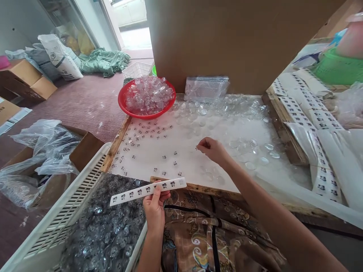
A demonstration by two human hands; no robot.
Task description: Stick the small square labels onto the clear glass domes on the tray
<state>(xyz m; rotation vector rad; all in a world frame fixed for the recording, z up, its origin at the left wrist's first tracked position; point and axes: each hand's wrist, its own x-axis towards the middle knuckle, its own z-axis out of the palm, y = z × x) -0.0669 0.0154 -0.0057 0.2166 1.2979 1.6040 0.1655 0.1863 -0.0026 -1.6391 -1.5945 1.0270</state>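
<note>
While the left hand [155, 202] clamps a strip of panda stickers [135, 194] at the near edge of the table [185, 132], the right hand [212, 151] hangs over its white top, tips together on what seems one tiny sticker [196, 148]; I'd judge stickers are going down singly, the next move calling for a light touch. Past sacks [61, 56] on the floor [93, 102] and a white crate [66, 211], loose stickers [164, 157] dot the table's left side, a red bowl [122, 101] sits at its far corner, clear discs [263, 160] scatter rightward, and a green tub [340, 68] stands beyond.
</note>
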